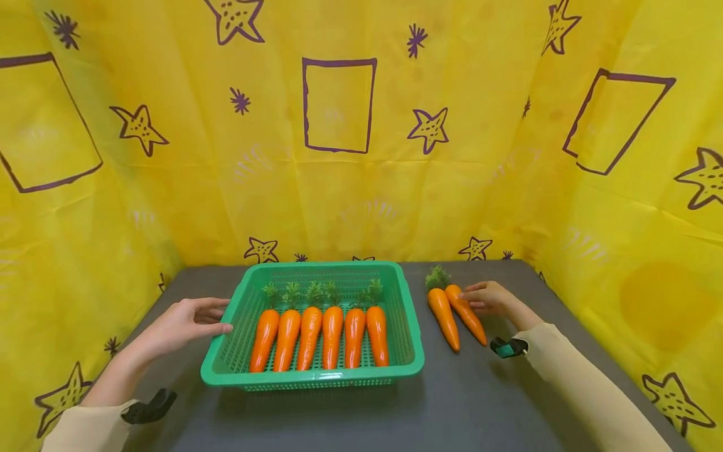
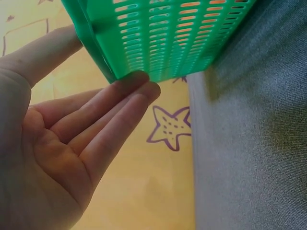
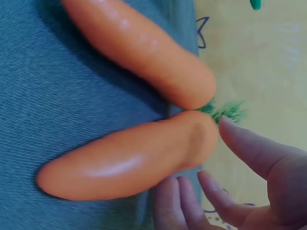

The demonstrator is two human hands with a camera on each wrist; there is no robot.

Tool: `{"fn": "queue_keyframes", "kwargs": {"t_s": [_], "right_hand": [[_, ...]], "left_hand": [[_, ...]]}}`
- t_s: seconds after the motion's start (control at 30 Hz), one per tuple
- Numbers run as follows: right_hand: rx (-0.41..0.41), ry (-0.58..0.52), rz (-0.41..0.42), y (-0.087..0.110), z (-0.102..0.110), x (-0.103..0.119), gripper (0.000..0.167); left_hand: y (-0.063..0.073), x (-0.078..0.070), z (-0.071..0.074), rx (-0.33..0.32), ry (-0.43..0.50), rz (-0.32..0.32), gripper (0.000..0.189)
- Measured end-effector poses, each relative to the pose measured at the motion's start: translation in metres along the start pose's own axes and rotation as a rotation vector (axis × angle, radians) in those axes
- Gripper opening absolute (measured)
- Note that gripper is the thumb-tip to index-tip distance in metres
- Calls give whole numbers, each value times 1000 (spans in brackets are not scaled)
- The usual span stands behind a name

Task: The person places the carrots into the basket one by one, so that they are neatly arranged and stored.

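Observation:
A green perforated plastic basket (image 1: 418,339) holds several glossy orange carrots (image 1: 332,336) in a row, green tops toward the back. At its left side, my left hand (image 1: 181,323) grips the rim: the thumb lies over the edge and the fingers touch the outer wall (image 2: 144,43). Two more carrots lie right of the basket, the left one (image 1: 443,319) beside the right one (image 1: 469,317). My right hand (image 1: 494,300) is at the thick end of the right carrot (image 3: 129,160), thumb and fingers spread on either side of it. Whether the fingertips press it is unclear.
A dark grey tabletop (image 1: 316,420) carries everything. Yellow cloth (image 1: 339,207) with purple stars and frames hangs behind and along both sides. Black bands (image 1: 149,407) sit at both wrists over beige sleeves.

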State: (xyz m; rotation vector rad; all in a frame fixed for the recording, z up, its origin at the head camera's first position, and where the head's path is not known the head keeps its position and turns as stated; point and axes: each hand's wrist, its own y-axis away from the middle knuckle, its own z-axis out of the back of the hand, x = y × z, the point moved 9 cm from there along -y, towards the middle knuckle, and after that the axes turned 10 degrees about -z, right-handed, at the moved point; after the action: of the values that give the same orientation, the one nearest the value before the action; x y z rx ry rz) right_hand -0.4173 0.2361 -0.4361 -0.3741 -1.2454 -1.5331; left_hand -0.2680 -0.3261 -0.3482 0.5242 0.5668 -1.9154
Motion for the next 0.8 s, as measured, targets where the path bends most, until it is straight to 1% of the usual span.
{"fn": "queue_keyframes", "kwargs": {"t_s": [0.07,0.2,0.27,0.37,0.47,0.67,0.8], "right_hand": [[1,12,-21,-2,-1,-6,68],[4,51,-57,-5,-4,-15,72],[10,86,-53,-6,-5,-17,72],[23,111,-44,-7,-7,-17,71],[30,133,-26,-8,-9,-15,70],[12,144,-23,-10,-9,-13,69],[14,119,-41,-11,-9,-13,70]], "left_hand": [[0,-1,0,-1,2,-9,64],[0,0,-1,9,17,-5,64],[0,1,-2,6,19,6,64],[0,1,-1,4,9,-1,64],[0,2,0,-11,-4,5,64],[0,0,1,-15,-9,-4,65],[1,-2,2,-17,-3,0,65]]}}
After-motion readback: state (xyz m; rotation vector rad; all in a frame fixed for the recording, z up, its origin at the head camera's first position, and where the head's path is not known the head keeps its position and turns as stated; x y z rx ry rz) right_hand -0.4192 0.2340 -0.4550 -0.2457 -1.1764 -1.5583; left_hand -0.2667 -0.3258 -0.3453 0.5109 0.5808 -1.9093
